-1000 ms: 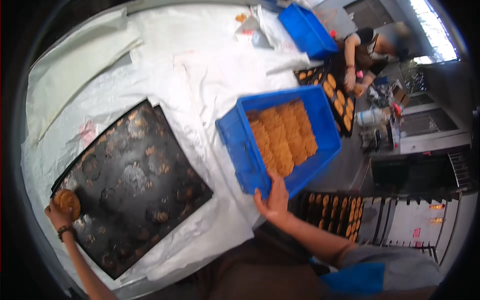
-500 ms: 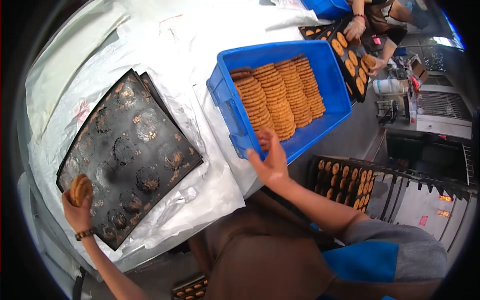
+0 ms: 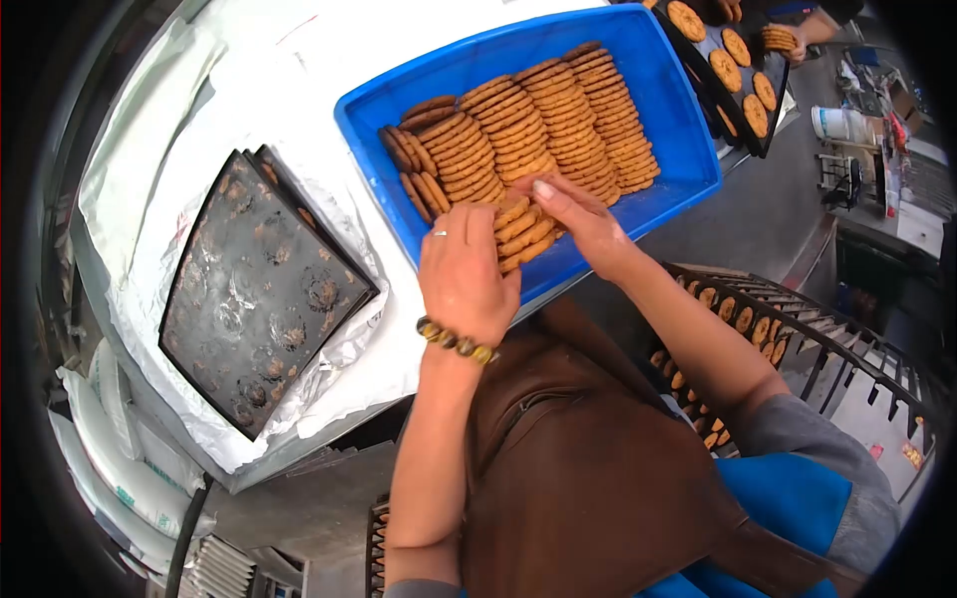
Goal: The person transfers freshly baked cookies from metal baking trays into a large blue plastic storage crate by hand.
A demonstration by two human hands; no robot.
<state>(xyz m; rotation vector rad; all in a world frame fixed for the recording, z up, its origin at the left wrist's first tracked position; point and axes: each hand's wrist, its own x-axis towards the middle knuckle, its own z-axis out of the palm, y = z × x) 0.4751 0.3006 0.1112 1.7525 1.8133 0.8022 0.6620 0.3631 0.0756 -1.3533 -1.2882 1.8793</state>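
Head view, looking down at the tabletop edge.

- Blue crate (image 3: 670, 120) sits on the tabletop, on a white plastic sheet (image 3: 329, 60). Its near wall is at the edge closest to the person.
- The crate holds rows of cookies (image 3: 568, 110) standing on edge, packed face to face. The rows run side by side from the far wall toward the near wall.
- Short stack (image 3: 520, 231) of cookies lies inside the crate at the near end of the rows, between the two hands.
- Left hand (image 3: 461, 274): palm down, reaching over the crate's near wall. Grip is narrow, fingers curled onto the near end of the short stack. There is a ring (image 3: 440, 233) on one finger and a bead bracelet (image 3: 457, 339) on the wrist.
- Right hand (image 3: 578, 217): fingers stretched out flat and resting on the top and far side of the same stack. The thumb is hidden, so I cannot tell whether this grip is closed on the stack.
- Dark baking tray (image 3: 261, 299) lies left of the crate, on the sheet and close beside it. It has crumbs and round baking marks on its surface.
- Brown apron (image 3: 578, 468) fills the lower middle.
- Wire rack (image 3: 738, 324) with more cookies stands below and right of the tabletop.
- Far right, top: another tray (image 3: 733, 60) with cookies lying flat, and a co-worker's hand (image 3: 797, 38) at its far end.
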